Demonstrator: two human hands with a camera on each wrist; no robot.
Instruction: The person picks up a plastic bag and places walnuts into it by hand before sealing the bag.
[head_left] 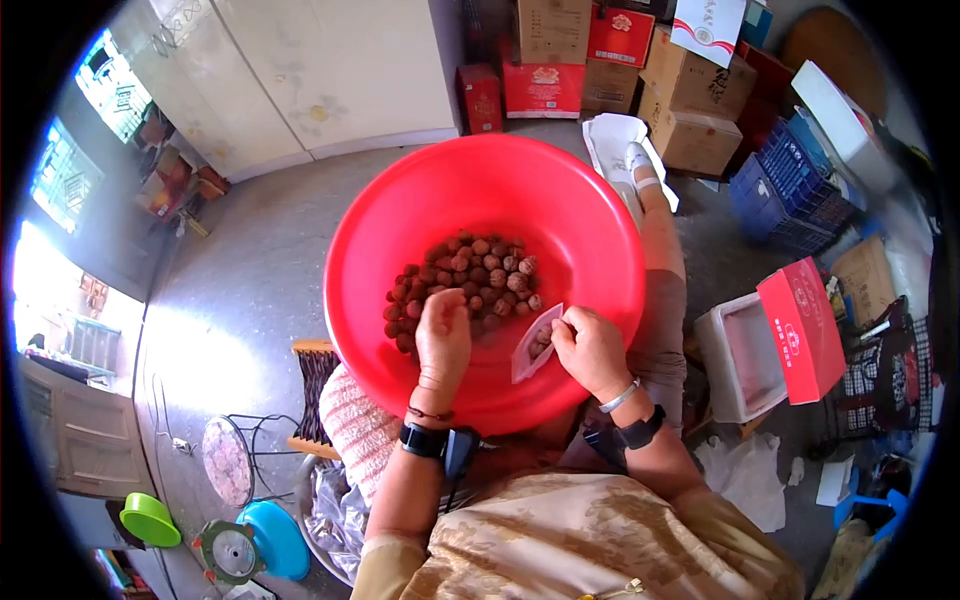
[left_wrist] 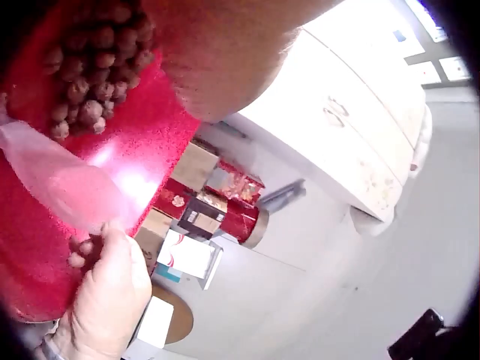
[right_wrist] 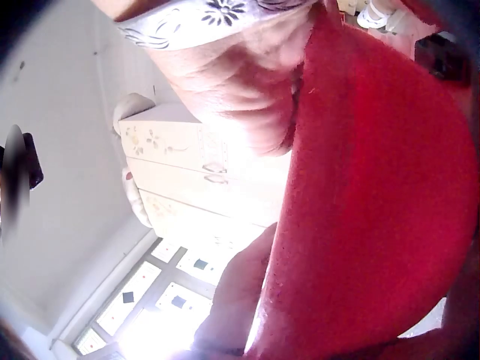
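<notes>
A big red plastic basin (head_left: 400, 190) holds a heap of brown, wrinkled walnuts (head_left: 470, 265). My left hand (head_left: 443, 340) is over the near side of the heap, fingers bent down toward the nuts. Those fingertips are hidden, and I cannot tell whether they hold a nut. With thumb and fingers, my right hand (head_left: 592, 352) pinches the edge of a small see-through plastic bag (head_left: 522, 358) inside the basin's near right side. A few walnuts show in the bag. In the left wrist view, the bag (left_wrist: 67, 180) stretches out from the right hand (left_wrist: 112, 300).
The basin sits at the person's lap, beside a pink striped cloth (head_left: 350, 420). On the right are a white foam box (head_left: 740, 350) with a red lid (head_left: 803, 330) and blue crates (head_left: 795, 185). Cardboard boxes (head_left: 695, 140) stack at the back; a round stool (head_left: 228, 460) stands left.
</notes>
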